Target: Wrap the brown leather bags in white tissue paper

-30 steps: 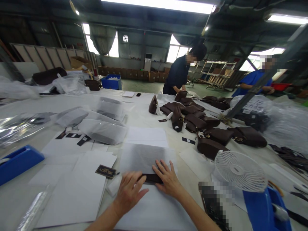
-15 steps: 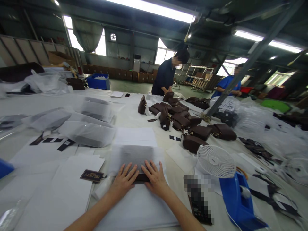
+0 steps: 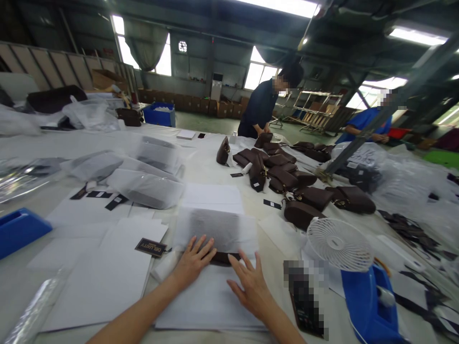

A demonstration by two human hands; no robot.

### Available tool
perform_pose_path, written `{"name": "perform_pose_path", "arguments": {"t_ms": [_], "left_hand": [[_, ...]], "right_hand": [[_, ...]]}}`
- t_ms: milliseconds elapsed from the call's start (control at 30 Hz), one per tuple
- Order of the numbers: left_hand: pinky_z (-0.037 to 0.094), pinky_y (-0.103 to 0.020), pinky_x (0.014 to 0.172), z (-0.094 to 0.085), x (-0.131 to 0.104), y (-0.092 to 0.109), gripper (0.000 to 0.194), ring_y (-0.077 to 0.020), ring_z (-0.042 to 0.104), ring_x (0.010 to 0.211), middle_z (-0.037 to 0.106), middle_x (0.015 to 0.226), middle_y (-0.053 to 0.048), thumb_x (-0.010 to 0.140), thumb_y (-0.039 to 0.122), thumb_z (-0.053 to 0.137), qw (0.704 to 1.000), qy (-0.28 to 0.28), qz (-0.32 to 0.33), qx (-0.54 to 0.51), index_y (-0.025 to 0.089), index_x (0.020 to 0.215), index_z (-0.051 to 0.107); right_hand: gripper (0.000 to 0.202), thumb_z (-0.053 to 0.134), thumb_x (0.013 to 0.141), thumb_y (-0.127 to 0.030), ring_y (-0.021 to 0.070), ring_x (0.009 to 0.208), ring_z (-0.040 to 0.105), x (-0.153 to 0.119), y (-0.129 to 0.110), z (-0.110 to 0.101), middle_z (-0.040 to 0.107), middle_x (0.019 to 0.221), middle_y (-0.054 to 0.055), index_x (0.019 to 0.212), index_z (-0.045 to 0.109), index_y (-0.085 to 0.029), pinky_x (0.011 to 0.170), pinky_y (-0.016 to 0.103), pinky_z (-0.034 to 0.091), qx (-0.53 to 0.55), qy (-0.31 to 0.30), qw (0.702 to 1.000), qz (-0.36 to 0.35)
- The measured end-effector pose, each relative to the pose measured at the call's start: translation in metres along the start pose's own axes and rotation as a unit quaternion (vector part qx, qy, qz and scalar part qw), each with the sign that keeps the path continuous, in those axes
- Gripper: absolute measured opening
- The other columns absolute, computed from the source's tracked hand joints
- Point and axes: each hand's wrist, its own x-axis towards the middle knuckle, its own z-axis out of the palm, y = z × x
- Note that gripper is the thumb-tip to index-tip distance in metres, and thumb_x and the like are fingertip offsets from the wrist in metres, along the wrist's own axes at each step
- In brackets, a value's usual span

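In front of me a dark brown bag (image 3: 225,258) lies mostly under a sheet of white tissue paper (image 3: 215,227), with only its near edge bare. My left hand (image 3: 196,258) rests flat on the paper and the bag's near left side, its fingers stretched out. At the right edge of the bag, my right hand (image 3: 251,282) has its fingers spread and holds nothing. Beneath both hands is a stack of white paper (image 3: 208,306). A black and gold hang tag (image 3: 151,247) lies just left of my left hand.
Several paper-wrapped bags (image 3: 147,186) lie at the left, and brown bags (image 3: 283,179) are heaped at the right. A white fan (image 3: 339,243), a blue tape dispenser (image 3: 373,301) and a pixelated dark device (image 3: 304,301) stand nearer right. Another person (image 3: 260,107) works across the table.
My right hand has drawn back slightly from the bag, its fingers spreading and lifting. My left hand stays on the paper. The view has turned a little to the left.
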Motion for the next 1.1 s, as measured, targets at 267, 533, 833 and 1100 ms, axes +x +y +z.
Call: {"name": "perform_pose_path", "arguments": {"t_ms": [267,533,833,1100], "left_hand": [[0.022,-0.055,0.112,0.000,0.000,-0.001,0.046,-0.0305,0.025,0.139,0.032,0.152,-0.001,0.092,0.023,0.046,1.000,-0.007,-0.003,-0.005,0.031,0.137,0.041],[0.021,-0.053,0.113,0.002,0.001,-0.002,0.043,-0.0286,0.028,0.138,0.034,0.151,0.001,0.092,0.029,0.047,1.000,0.002,-0.006,0.007,0.033,0.135,0.043],[0.019,-0.053,0.114,0.015,-0.004,0.002,0.047,-0.0300,0.027,0.138,0.034,0.151,0.000,0.089,0.026,0.052,0.999,0.043,-0.001,-0.013,0.032,0.135,0.045],[0.016,-0.052,0.116,0.022,-0.005,0.005,0.046,-0.0295,0.029,0.138,0.033,0.151,0.001,0.089,0.030,0.050,0.998,0.060,-0.003,0.001,0.033,0.134,0.046]], "right_hand": [[0.072,0.039,0.094,-0.046,0.0334,0.142,0.020,-0.035,-0.039,0.000,0.044,0.145,0.007,0.149,-0.003,-0.026,0.109,0.071,0.008,0.105,-0.148,0.983,-0.033],[0.078,0.039,0.088,-0.063,0.0386,0.143,0.011,-0.011,-0.045,0.007,0.029,0.153,0.008,0.150,0.006,-0.030,0.106,0.073,0.003,0.131,-0.203,0.970,0.014],[0.039,0.030,0.097,-0.033,0.0226,0.098,0.061,-0.019,0.061,0.006,0.070,0.099,0.010,0.099,0.066,-0.018,0.094,0.038,0.041,-0.001,0.063,0.957,0.283],[0.043,0.030,0.092,-0.019,0.0281,0.122,0.045,0.012,0.192,-0.006,0.054,0.130,0.018,0.128,0.049,-0.007,0.099,0.040,0.035,-0.103,0.112,0.884,0.443]]}}
